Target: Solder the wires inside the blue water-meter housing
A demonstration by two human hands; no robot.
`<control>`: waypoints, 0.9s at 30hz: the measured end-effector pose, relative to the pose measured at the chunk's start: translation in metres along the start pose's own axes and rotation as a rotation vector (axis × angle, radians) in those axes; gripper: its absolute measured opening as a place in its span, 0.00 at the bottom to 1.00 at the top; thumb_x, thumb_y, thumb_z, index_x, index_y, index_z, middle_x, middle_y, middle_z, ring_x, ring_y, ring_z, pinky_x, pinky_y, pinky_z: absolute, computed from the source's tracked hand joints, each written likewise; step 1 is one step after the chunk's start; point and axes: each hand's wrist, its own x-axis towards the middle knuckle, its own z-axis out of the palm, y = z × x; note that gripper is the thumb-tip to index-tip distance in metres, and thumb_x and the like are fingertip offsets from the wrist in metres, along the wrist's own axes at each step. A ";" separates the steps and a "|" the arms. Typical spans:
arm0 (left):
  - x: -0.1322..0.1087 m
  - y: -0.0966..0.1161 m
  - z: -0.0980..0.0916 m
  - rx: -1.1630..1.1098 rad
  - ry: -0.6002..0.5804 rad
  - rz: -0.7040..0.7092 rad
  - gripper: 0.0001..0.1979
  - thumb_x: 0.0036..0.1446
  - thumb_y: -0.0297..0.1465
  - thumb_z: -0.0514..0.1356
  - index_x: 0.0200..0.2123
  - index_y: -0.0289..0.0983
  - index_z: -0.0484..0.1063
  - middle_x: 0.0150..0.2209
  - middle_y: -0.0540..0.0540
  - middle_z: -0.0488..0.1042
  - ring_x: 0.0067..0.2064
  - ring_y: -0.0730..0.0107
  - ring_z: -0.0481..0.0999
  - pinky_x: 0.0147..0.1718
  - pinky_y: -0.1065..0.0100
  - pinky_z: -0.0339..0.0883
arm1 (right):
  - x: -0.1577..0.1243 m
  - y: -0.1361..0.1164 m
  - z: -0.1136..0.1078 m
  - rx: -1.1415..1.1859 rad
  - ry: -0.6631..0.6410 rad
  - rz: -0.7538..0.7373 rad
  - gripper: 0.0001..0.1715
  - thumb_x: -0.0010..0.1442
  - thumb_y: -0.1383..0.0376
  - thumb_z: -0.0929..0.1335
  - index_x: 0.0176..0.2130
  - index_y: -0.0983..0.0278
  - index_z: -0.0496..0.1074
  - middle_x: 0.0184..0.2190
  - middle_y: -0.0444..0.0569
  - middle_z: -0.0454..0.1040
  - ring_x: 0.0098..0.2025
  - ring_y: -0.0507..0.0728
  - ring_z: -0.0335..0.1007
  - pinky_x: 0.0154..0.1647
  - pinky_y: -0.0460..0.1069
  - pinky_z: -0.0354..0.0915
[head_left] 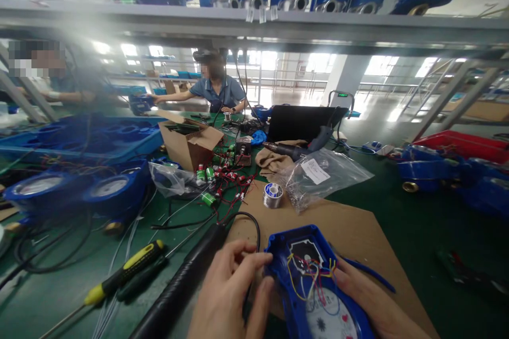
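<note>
A blue meter housing (pixel 292 280) lies tilted over the cardboard, its compartment facing up with thin red, yellow, white and blue wires and a round dial below them. My right hand (pixel 361 294) grips its right side, the fingers partly hidden beneath. At its left edge is my left hand (pixel 234 291), fingers apart and slightly bent, the index fingertip at the rim. A black cable (pixel 256 222) loops behind the left hand. On the cardboard (pixel 350 222) stands a spool of solder wire (pixel 273 196).
Left are a yellow-black screwdriver (pixel 127 270), a thick black tube (pixel 183 280) and blue meters (pixel 115 185). Green batteries (pixel 209 198), a cardboard box (pixel 191 145) and a plastic bag (pixel 326 169) lie ahead. A shelf (pixel 254 24) crosses above; two people are beyond.
</note>
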 end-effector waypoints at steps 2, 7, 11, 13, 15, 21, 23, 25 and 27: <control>0.018 0.015 -0.005 0.068 -0.156 0.061 0.09 0.61 0.36 0.58 0.38 0.50 0.79 0.53 0.45 0.68 0.55 0.49 0.68 0.53 0.48 0.66 | 0.000 0.002 0.002 0.052 -0.044 -0.027 0.46 0.60 0.63 0.78 0.66 0.65 0.52 0.48 0.59 0.73 0.51 0.65 0.71 0.53 0.57 0.69; 0.041 0.039 0.008 -0.015 -0.336 0.080 0.05 0.58 0.28 0.62 0.30 0.41 0.76 0.56 0.47 0.67 0.57 0.52 0.65 0.56 0.51 0.61 | 0.002 0.001 0.006 0.097 -0.112 -0.048 0.33 0.61 0.66 0.77 0.60 0.66 0.63 0.47 0.58 0.73 0.51 0.66 0.70 0.55 0.57 0.67; 0.036 0.035 0.019 -0.150 -0.316 0.134 0.10 0.64 0.31 0.54 0.31 0.37 0.70 0.53 0.44 0.68 0.57 0.55 0.65 0.55 0.54 0.60 | 0.005 0.001 0.002 0.088 -0.155 -0.059 0.36 0.62 0.65 0.77 0.62 0.66 0.60 0.48 0.59 0.72 0.52 0.66 0.69 0.55 0.59 0.66; 0.033 0.032 0.023 -0.317 -0.301 0.122 0.10 0.65 0.32 0.53 0.32 0.37 0.68 0.50 0.43 0.67 0.56 0.57 0.64 0.55 0.57 0.59 | 0.006 0.001 0.000 0.071 -0.150 -0.070 0.39 0.62 0.64 0.77 0.63 0.67 0.58 0.48 0.60 0.71 0.52 0.66 0.69 0.55 0.58 0.66; 0.032 0.033 0.027 -0.516 -0.274 0.051 0.08 0.63 0.33 0.54 0.34 0.37 0.69 0.49 0.42 0.66 0.54 0.59 0.64 0.54 0.60 0.59 | 0.006 0.002 -0.001 0.057 -0.119 -0.063 0.39 0.62 0.63 0.77 0.63 0.66 0.58 0.49 0.59 0.72 0.52 0.66 0.69 0.55 0.58 0.66; 0.037 0.039 0.034 -0.765 -0.192 -0.113 0.09 0.60 0.34 0.58 0.32 0.34 0.69 0.43 0.43 0.66 0.49 0.62 0.65 0.50 0.68 0.59 | 0.003 0.004 0.009 0.023 -0.068 -0.064 0.43 0.59 0.60 0.78 0.65 0.64 0.58 0.50 0.59 0.71 0.53 0.67 0.69 0.55 0.58 0.67; 0.036 0.034 0.035 -0.893 -0.156 -0.205 0.10 0.61 0.36 0.61 0.34 0.34 0.71 0.43 0.44 0.67 0.47 0.65 0.66 0.47 0.70 0.61 | 0.005 0.005 0.002 -0.053 -0.033 -0.058 0.45 0.60 0.57 0.78 0.66 0.62 0.57 0.52 0.58 0.70 0.54 0.68 0.68 0.56 0.60 0.67; 0.030 0.026 0.031 -1.068 -0.033 -0.310 0.13 0.59 0.40 0.64 0.37 0.35 0.72 0.48 0.44 0.69 0.51 0.65 0.67 0.49 0.70 0.61 | 0.010 0.007 -0.021 -0.160 0.032 -0.035 0.47 0.59 0.52 0.77 0.68 0.58 0.55 0.53 0.57 0.70 0.55 0.70 0.66 0.58 0.62 0.65; 0.016 0.018 0.021 -1.182 0.201 -0.307 0.17 0.55 0.44 0.68 0.37 0.37 0.72 0.55 0.46 0.68 0.60 0.62 0.63 0.56 0.68 0.58 | 0.020 0.011 -0.056 -0.257 0.120 -0.035 0.51 0.54 0.49 0.78 0.67 0.54 0.56 0.52 0.55 0.71 0.57 0.72 0.64 0.58 0.62 0.66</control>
